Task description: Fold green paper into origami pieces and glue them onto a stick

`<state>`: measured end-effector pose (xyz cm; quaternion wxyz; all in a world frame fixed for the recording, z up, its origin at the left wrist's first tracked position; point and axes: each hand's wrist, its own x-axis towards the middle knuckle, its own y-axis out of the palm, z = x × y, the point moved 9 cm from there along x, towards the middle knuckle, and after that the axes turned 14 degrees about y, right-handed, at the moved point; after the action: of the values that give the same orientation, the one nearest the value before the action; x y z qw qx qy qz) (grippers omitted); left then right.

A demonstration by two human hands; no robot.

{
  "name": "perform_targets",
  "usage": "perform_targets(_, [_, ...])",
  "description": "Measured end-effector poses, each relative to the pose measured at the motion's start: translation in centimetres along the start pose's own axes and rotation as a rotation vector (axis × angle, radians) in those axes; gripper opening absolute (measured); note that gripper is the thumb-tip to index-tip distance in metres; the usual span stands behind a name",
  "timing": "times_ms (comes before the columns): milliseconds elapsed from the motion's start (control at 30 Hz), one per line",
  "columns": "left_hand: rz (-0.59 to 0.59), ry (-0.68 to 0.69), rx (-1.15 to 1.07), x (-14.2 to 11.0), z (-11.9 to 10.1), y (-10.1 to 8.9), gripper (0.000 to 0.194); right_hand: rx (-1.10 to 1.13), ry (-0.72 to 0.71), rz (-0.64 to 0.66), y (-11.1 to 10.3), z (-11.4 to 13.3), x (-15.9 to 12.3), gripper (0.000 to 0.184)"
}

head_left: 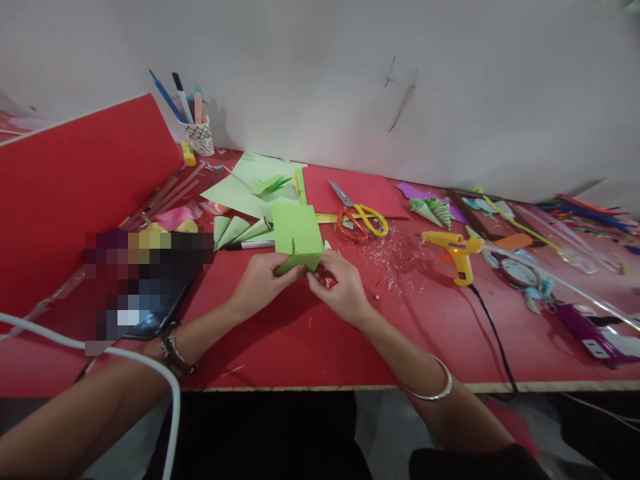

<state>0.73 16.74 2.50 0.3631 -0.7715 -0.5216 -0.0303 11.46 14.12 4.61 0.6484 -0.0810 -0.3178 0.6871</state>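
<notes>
A bright green sheet of paper is between my hands at the middle of the red table, its near part bent down along a crease. My left hand grips its lower left edge, the thumb along the near side. At the lower right corner, the fingers of my right hand pinch the paper. Just beyond lie rolled pale green paper cones and a dark marker. Scissors with red and yellow handles rest to the right of the sheet, partly on red paper.
A yellow glue gun with a black cord lies at right, near white scraps. A pen cup stands at back left beside a large red board. A white cable crosses my left forearm. The table's front edge is close.
</notes>
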Motion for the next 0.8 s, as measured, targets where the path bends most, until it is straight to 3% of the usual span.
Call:
perform_targets(167, [-0.015, -0.043, -0.113, 0.0, 0.4, 0.1, 0.023, -0.084, -0.067, 0.077, 0.9, 0.4, -0.3, 0.029])
perform_targets(333, [-0.012, -0.063, -0.157, -0.1, 1.5, 0.4, 0.018, -0.338, -0.135, 0.118, 2.1, 0.3, -0.8, 0.049])
perform_targets(600, [0.076, -0.067, -0.392, 0.0, 0.9, 2.1, 0.022, -0.651, -0.25, 0.063, 2.8, 0.5, -1.0, 0.042])
perform_targets(733, [0.039, -0.126, -0.336, -0.5, 2.2, 1.7, 0.027, -0.716, -0.271, 0.034, 2.6, 0.7, -1.1, 0.041])
perform_targets(800, [0.083, -0.153, -0.342, -0.9, 2.7, 2.0, 0.026, -0.726, -0.256, 0.03, 2.5, 0.6, -1.1, 0.041])
